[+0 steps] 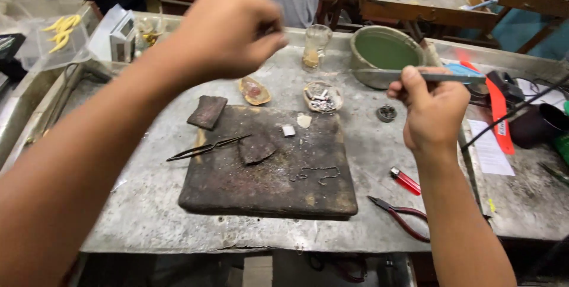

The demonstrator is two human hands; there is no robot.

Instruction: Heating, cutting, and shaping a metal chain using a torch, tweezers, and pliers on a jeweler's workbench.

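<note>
Two hands raised over the worktop (pixel 148 204). Right hand (pixel 432 109), fingers clamped on a flat metal file (pixel 438 77), far right. Left hand (pixel 228 29) loosely clenched, blurred; contents cannot be told. Thin wire (pixel 317 173) lies on charred block (pixel 267 195); picking it up looks the likely next move, calling for a fine pinch.

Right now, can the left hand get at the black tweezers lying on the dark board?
Probably yes. The left hand is raised above the bench, and the tweezers lie uncovered on the dark board, with nothing between them.
</note>
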